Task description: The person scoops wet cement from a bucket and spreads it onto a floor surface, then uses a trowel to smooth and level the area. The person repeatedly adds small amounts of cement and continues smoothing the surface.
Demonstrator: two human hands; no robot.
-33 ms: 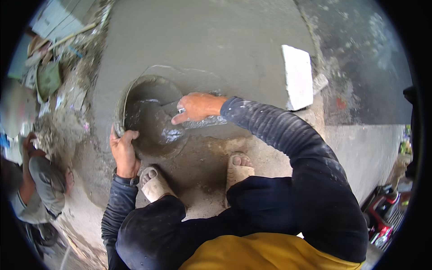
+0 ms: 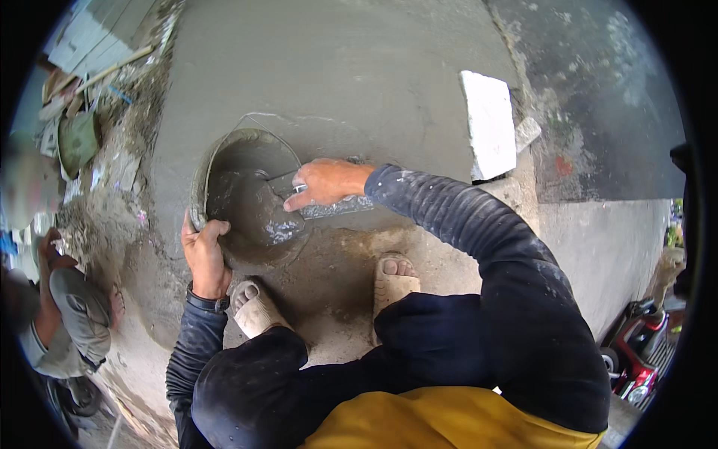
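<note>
A round bucket (image 2: 200, 176) lies tipped toward me on wet grey cement, with its thin wire handle raised over the far side. Sloppy grey cement (image 2: 250, 206) fills its lower part and glistens near the mouth. My left hand (image 2: 207, 258) grips the near-left rim, thumb over the edge. At the bucket's right side, my right hand (image 2: 325, 182) is closed round the grip of a flat trowel (image 2: 336, 209). The trowel's wet blade reaches into the bucket's mouth; its grip is mostly hidden by my fingers.
Smoothed wet cement (image 2: 336, 67) spreads ahead. A white slab (image 2: 490, 123) stands at the right, beside a small block (image 2: 527, 133). My sandalled feet are just below the bucket. Another person (image 2: 78, 314) squats at left near rubble; a red motorbike (image 2: 639, 359) is at lower right.
The view has shifted very slightly, and the wire handle stands out a little more above the bucket. Both hands keep their holds in nearly the same place.
</note>
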